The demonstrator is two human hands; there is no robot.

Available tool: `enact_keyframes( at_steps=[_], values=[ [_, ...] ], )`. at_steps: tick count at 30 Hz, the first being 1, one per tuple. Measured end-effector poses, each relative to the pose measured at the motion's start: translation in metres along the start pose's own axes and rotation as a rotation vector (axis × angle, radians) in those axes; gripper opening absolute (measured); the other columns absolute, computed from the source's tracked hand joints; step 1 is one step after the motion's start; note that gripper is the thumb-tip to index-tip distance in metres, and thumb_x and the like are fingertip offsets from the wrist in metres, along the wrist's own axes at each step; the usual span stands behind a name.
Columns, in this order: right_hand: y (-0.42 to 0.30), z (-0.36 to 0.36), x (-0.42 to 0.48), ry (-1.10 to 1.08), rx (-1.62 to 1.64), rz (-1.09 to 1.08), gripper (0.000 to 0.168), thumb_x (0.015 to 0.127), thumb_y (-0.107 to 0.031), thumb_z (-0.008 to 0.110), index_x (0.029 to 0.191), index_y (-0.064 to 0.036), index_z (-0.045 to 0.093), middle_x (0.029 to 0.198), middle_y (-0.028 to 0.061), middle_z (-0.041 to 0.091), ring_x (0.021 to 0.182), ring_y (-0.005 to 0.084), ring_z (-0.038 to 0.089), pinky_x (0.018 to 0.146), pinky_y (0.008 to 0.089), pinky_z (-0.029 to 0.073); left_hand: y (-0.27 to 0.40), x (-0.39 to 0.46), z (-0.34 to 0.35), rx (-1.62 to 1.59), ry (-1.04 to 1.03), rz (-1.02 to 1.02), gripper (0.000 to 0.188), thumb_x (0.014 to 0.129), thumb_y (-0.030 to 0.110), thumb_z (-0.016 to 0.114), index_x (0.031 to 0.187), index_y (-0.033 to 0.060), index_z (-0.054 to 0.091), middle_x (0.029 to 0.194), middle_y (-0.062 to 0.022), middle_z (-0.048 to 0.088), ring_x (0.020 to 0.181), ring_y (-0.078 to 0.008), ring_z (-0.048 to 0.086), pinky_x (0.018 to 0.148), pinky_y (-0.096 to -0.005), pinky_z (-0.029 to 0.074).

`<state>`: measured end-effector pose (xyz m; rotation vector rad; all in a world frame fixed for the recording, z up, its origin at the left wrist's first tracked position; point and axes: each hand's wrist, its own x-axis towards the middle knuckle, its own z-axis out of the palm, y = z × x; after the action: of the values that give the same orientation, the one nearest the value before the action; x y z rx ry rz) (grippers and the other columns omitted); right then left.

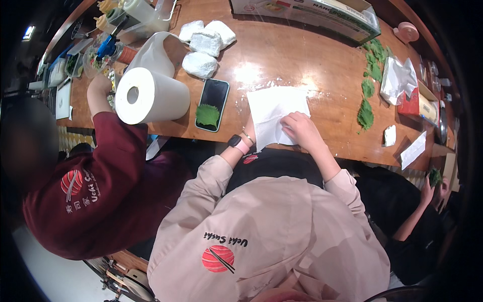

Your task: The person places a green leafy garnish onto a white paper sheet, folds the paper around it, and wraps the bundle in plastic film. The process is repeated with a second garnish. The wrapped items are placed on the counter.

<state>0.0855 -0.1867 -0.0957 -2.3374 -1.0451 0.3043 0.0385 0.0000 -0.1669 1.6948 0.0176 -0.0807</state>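
Observation:
A white paper towel sheet [277,109] is spread before me at the table's front edge, creased in its lower half. My left hand [251,127] is behind the sheet; only its wrist side shows, so its fingers are hidden. With bent fingers, my right hand [299,127] grips the sheet near its lower right part. To the left lies a smartphone [216,92] with a green serrated leaf [207,115] on its lower half. A large paper towel roll [166,96] rests on its side beyond the phone.
Several white wrapped bundles [205,42] sit behind the phone. A blue-headed gas torch [107,47] stands at the back left. Green leaves [365,113] line the right side near a red box [409,102]. Co-workers flank me: a maroon sleeve [119,132] left, a hand [427,191] holding greens right.

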Motion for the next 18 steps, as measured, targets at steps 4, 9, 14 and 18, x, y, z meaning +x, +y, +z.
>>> enact_keyframes(
  at_steps=[4, 9, 14, 18],
  values=[
    [-0.022, -0.02, 0.007, 0.077, -0.125, 0.008, 0.056, 0.066, -0.017, 0.076, 0.117, -0.013, 0.055, 0.118, 0.0083, 0.052, 0.115, 0.0288, 0.046, 0.095, 0.0456, 0.036, -0.018, -0.001, 0.004, -0.519, -0.002, -0.188, 0.033, 0.086, 0.012, 0.061, 0.116, 0.0, 0.055, 0.109, -0.0086, 0.06, 0.096, -0.0165, 0.059, 0.081, -0.0305, 0.049],
    [-0.006, -0.001, 0.016, -0.037, -0.277, 0.044, 0.094, 0.062, -0.032, 0.08, 0.141, -0.014, 0.031, 0.144, 0.0144, 0.031, 0.136, 0.0334, 0.024, 0.11, 0.0535, 0.017, -0.024, 0.009, -0.002, 0.284, -0.142, 0.156, 0.04, 0.086, 0.014, 0.06, 0.123, 0.0021, 0.051, 0.117, -0.011, 0.059, 0.105, -0.0215, 0.058, 0.089, -0.0326, 0.046],
    [0.006, 0.01, 0.011, 0.013, -0.274, 0.081, 0.093, 0.065, -0.041, 0.077, 0.14, -0.011, 0.033, 0.141, 0.0155, 0.034, 0.133, 0.0334, 0.028, 0.107, 0.0533, 0.022, 0.004, 0.004, -0.009, 0.174, 0.031, 0.071, 0.038, 0.081, 0.007, 0.064, 0.117, 0.002, 0.055, 0.109, -0.0101, 0.062, 0.099, -0.0198, 0.06, 0.084, -0.0318, 0.048],
    [0.011, 0.01, 0.01, 0.03, -0.242, 0.076, 0.09, 0.065, -0.044, 0.074, 0.139, -0.01, 0.035, 0.138, 0.0155, 0.036, 0.129, 0.0326, 0.033, 0.103, 0.0503, 0.026, 0.022, 0.004, -0.026, -0.198, 0.615, -0.077, 0.032, 0.085, -0.002, 0.055, 0.117, 0.0009, 0.051, 0.107, -0.0087, 0.059, 0.095, -0.0153, 0.058, 0.077, -0.0245, 0.049]
  ],
)
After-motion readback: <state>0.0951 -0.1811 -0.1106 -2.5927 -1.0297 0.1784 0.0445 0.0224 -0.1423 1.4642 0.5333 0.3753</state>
